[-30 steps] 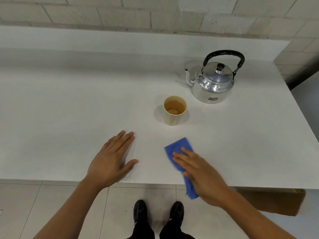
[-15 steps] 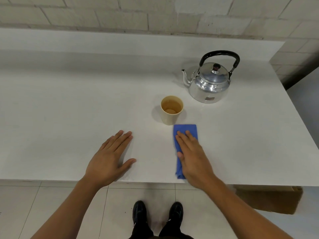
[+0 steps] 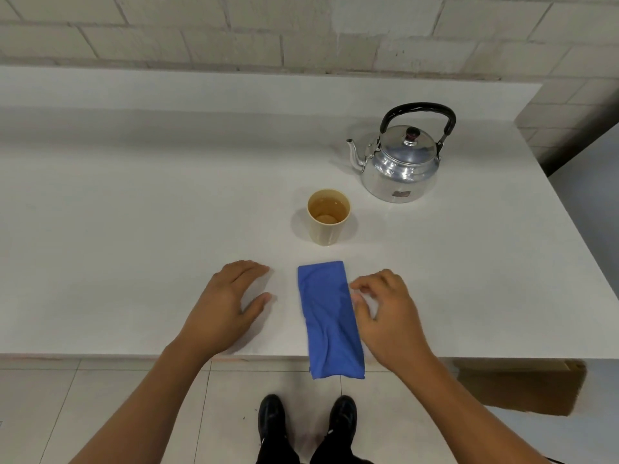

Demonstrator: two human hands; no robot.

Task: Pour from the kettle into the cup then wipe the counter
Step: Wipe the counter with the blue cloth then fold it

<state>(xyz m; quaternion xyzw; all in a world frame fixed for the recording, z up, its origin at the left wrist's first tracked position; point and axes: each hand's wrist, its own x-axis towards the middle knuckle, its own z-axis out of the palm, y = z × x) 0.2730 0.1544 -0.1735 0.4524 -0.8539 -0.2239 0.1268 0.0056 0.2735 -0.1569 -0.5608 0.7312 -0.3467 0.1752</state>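
Observation:
A shiny metal kettle (image 3: 400, 165) with a black handle stands upright at the back right of the white counter (image 3: 134, 212). In front of it, to the left, a beige cup (image 3: 327, 216) holds brownish liquid. A folded blue cloth (image 3: 330, 318) lies flat near the front edge, its near end hanging over. My right hand (image 3: 388, 316) hovers just right of the cloth, fingers curled and apart, holding nothing. Left of the cloth, my left hand (image 3: 227, 306) rests palm down on the counter.
A brick wall and a raised white ledge (image 3: 268, 88) run along the back. The counter ends at the right, past the kettle. A cardboard box (image 3: 522, 386) sits under the front right edge. My shoes (image 3: 308, 420) stand on the tiled floor.
My right hand has lifted off the blue cloth and moved to its right side. The cloth now lies uncovered, slid slightly left. My left hand has stayed in place.

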